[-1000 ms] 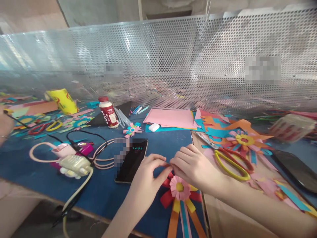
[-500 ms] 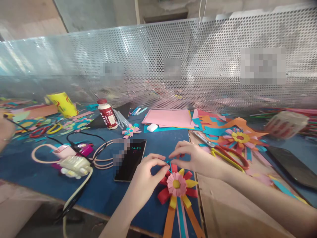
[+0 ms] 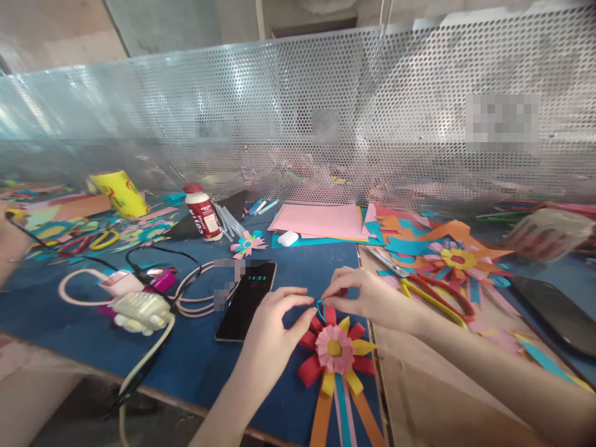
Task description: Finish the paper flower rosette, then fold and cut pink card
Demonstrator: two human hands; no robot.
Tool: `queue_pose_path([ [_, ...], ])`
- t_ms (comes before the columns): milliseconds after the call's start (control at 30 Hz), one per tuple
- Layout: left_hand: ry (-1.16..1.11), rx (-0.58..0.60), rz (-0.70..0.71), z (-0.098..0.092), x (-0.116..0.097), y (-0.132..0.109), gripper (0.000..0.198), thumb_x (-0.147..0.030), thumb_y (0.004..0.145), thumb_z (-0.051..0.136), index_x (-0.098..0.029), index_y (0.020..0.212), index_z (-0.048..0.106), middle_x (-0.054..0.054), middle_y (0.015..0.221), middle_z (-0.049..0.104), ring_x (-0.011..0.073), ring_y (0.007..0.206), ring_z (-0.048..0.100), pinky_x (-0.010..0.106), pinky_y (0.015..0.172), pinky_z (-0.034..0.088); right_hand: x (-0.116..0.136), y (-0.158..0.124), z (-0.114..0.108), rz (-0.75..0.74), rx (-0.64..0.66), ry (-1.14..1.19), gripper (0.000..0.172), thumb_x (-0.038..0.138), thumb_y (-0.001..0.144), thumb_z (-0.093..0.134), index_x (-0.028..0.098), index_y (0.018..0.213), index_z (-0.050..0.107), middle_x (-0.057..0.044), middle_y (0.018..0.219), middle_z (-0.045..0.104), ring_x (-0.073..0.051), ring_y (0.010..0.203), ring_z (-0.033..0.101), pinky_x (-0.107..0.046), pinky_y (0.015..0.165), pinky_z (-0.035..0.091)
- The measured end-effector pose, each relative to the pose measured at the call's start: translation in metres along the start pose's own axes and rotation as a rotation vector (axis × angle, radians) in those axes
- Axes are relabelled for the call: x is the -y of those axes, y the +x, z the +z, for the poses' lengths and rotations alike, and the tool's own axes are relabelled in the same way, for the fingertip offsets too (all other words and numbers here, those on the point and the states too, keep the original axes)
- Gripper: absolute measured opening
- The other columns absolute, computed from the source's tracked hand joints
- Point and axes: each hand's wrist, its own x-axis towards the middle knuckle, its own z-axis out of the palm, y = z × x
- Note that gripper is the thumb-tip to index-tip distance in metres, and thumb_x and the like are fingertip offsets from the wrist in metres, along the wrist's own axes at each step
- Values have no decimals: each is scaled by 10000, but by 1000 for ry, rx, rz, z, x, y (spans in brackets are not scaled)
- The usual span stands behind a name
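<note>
Right hand (image 3: 367, 297) seems to pinch a thin blue loop (image 3: 319, 308); left hand (image 3: 274, 316) is beside it, thumb and finger parted.
Just below, the paper rosette (image 3: 334, 347) lies on the blue table (image 3: 288, 397); I'd fear a sharp tug tearing the loop or creasing red petals (image 3: 310, 372).

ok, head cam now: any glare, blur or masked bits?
Head view: bright glare on the perforated panel; pixelated blocks there and at the lit phone's left edge; plastic tub at far right soft; paper rosette comparatively crisp.
</note>
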Motion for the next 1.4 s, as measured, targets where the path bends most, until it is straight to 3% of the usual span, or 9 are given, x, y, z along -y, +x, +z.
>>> queue_pose_path([
  [167, 115, -75, 70, 3, 10, -6, 135, -229, 795, 571, -225, 890, 668, 33, 985, 659, 189, 938, 608, 356, 826, 504, 0, -5, 9, 13, -74, -172, 63, 191, 789, 639, 208, 778, 699, -7, 732, 614, -129, 732, 566, -317, 764, 393],
  [400, 166, -109, 122, 3, 13, -11, 128, -223, 799, 560, -221, 868, 667, 43, 970, 660, 193, 921, 612, 358, 802, 514, -2, -8, 13, 38, -109, -95, 77, 230, 812, 621, 224, 796, 696, -3, 742, 617, -124, 727, 558, -296, 733, 407],
  [1400, 173, -42, 70, 4, 14, -14, 128, -242, 809, 545, -234, 864, 660, 32, 987, 658, 217, 955, 597, 392, 787, 499, -4, -12, 21, 157, -33, -13, 89, 234, 791, 627, 217, 718, 676, 6, 719, 589, -134, 756, 542, -293, 736, 395],
])
